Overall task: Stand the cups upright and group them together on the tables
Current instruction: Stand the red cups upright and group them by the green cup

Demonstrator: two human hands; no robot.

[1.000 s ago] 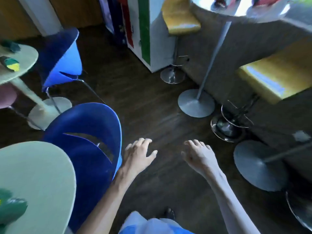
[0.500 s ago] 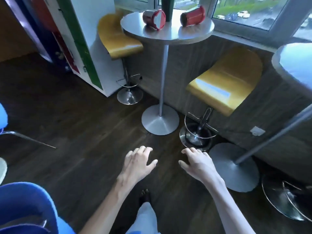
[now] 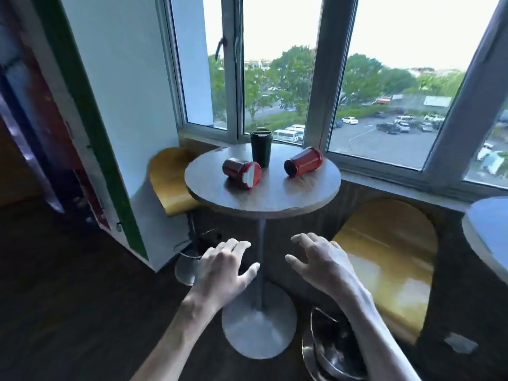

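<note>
A round grey table [image 3: 264, 200] on a metal pole stands by the window. On it a dark green lidded cup [image 3: 261, 148] stands upright at the back. Two red cups lie on their sides: one [image 3: 241, 172] at the left with its white lid facing me, the other [image 3: 303, 161] at the right with its base toward me. My left hand [image 3: 225, 266] and my right hand [image 3: 321, 259] hover below and in front of the table edge, fingers spread and relaxed, holding nothing.
Yellow bar stools stand to the left [image 3: 167, 182] and right [image 3: 390, 259] of the table. A second round table's edge [image 3: 486, 232] shows at the far right. A white cabinet with a green stripe [image 3: 110, 133] stands at the left. Dark wood floor lies below.
The view has swung up and to the right from the floor and blue chairs to the window table with the cups. Both hands stay spread in front of me, holding nothing.
</note>
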